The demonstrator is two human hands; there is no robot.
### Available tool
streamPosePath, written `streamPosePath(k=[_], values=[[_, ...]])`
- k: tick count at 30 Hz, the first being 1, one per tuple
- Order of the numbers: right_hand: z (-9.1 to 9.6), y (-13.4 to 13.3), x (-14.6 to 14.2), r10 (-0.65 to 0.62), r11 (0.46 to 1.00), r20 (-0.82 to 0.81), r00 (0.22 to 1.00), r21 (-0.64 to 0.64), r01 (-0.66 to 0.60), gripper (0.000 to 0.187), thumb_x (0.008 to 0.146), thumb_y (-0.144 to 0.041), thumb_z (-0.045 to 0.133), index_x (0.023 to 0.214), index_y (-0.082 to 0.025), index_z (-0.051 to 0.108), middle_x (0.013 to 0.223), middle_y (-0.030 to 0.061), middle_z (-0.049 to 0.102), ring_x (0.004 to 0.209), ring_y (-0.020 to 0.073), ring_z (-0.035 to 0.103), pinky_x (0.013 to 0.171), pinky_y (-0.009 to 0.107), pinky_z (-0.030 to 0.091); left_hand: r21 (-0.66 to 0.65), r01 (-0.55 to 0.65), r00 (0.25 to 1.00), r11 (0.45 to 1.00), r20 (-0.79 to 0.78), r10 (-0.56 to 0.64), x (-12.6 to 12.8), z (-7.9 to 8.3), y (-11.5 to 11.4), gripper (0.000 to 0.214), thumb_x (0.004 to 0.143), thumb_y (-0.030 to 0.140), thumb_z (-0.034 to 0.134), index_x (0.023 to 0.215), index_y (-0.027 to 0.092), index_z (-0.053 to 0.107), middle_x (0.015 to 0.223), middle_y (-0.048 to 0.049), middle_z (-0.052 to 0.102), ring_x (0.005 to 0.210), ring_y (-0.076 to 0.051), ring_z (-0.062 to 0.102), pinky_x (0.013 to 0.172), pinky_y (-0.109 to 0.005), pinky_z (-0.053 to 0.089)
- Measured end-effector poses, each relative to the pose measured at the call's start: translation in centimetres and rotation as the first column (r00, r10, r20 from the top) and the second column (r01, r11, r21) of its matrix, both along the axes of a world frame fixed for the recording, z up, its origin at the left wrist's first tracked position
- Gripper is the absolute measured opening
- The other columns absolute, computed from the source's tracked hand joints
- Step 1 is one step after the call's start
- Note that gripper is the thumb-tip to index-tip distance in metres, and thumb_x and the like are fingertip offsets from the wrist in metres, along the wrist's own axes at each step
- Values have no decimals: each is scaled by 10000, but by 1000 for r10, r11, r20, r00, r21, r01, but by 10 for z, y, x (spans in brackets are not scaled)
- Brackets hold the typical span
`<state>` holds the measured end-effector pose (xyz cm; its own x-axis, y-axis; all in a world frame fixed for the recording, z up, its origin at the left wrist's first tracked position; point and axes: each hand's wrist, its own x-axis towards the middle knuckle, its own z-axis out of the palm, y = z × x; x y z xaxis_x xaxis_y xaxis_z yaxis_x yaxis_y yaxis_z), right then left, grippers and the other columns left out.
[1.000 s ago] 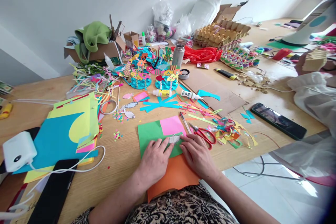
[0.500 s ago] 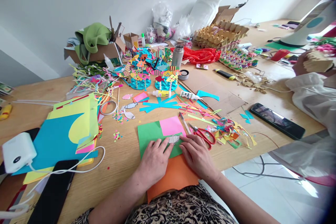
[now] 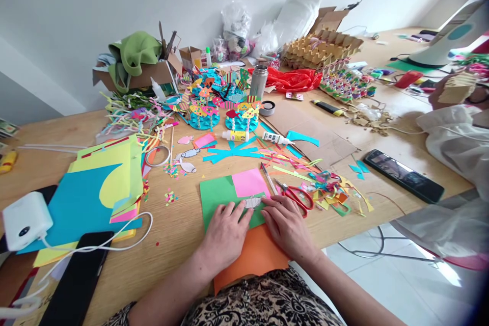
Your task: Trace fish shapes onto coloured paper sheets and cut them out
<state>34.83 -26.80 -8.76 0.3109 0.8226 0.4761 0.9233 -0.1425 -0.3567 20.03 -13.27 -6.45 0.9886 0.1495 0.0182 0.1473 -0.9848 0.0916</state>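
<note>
A small fish cutout (image 3: 252,202) of pale grey paper with drawn lines lies on a sheet of green paper (image 3: 214,196). My left hand (image 3: 225,232) rests flat on the green sheet, fingertips at the fish's left end. On the other side, my right hand (image 3: 287,224) lies with fingers extended, touching the tail end. A pink paper square (image 3: 249,182) sits on the green sheet, just beyond the fish. Orange paper (image 3: 250,257) spreads beneath my wrists at the table edge. Red-handled scissors (image 3: 300,199) and a pencil (image 3: 269,178) lie close to my right fingers.
Glue bottles (image 3: 236,136), blue paper strips (image 3: 231,154) and colourful fish decorations (image 3: 240,114) stand or lie ahead. Paper scraps (image 3: 336,191) and a phone (image 3: 404,175) are to the right. Stacked coloured paper (image 3: 82,188) and a white cable (image 3: 126,249) occupy the left. Another person's hand (image 3: 439,94) is at far right.
My hands and the fish cutout stay in place. At far right, the other person's hand has shifted the tan piece it holds slightly to the left.
</note>
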Motion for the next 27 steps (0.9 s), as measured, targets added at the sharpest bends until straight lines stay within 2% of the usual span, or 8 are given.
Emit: streamPosePath(k=[8, 12, 17, 21, 24, 27], values=[[0, 0, -1, -6, 1000, -4, 1000, 12, 6, 131, 916, -167, 527, 873, -192, 648, 1048, 79, 713, 1040, 261, 563, 871, 463, 503, 3, -36, 999, 999, 8, 36, 3, -2, -5, 384, 986, 309, 360, 1340, 265, 504, 1360, -61, 524, 1118, -267, 473, 874, -434, 403], [-3, -1, 0, 8, 1000, -2, 1000, 20, -8, 118, 914, -167, 532, 899, -187, 646, 1058, 80, 707, 1046, 263, 551, 871, 456, 496, 7, -63, 998, 998, -2, 63, 3, 2, -8, 380, 985, 320, 366, 1336, 277, 504, 1355, -61, 523, 1115, -264, 478, 879, -433, 412], [-5, -2, 0, 21, 1000, -10, 1000, 6, -21, 106, 914, -169, 532, 894, -188, 635, 1065, 84, 698, 1033, 272, 542, 877, 465, 476, -4, -78, 997, 997, -19, 78, 7, 7, -12, 378, 982, 343, 371, 1317, 250, 520, 1319, -72, 546, 1084, -263, 502, 854, -427, 446], [5, 0, 10, 44, 999, -73, 996, -4, -45, 113, 925, -195, 526, 923, -195, 638, 1015, 76, 694, 999, 245, 548, 856, 406, 476, -8, -94, 996, 996, 5, 94, 12, 5, -16, 360, 972, 332, 405, 1277, 212, 555, 1270, -95, 571, 1095, -263, 506, 842, -397, 469], [17, 12, 28, -51, 999, -42, 998, -9, 50, 170, 945, -232, 492, 985, -173, 645, 926, 85, 685, 899, 232, 552, 781, 363, 468, 17, -101, 995, 995, 20, 100, 14, 2, -19, 363, 960, 340, 437, 1253, 175, 574, 1250, -129, 582, 1062, -263, 527, 828, -390, 482], [25, 31, 46, -172, 972, 81, 982, -149, 183, 260, 954, -261, 455, 1088, -145, 645, 854, 93, 676, 810, 241, 543, 730, 353, 434, 54, -84, 996, 995, 38, 82, 13, -2, -21, 391, 940, 355, 485, 1256, 142, 573, 1260, -162, 578, 1035, -260, 542, 823, -386, 488]])
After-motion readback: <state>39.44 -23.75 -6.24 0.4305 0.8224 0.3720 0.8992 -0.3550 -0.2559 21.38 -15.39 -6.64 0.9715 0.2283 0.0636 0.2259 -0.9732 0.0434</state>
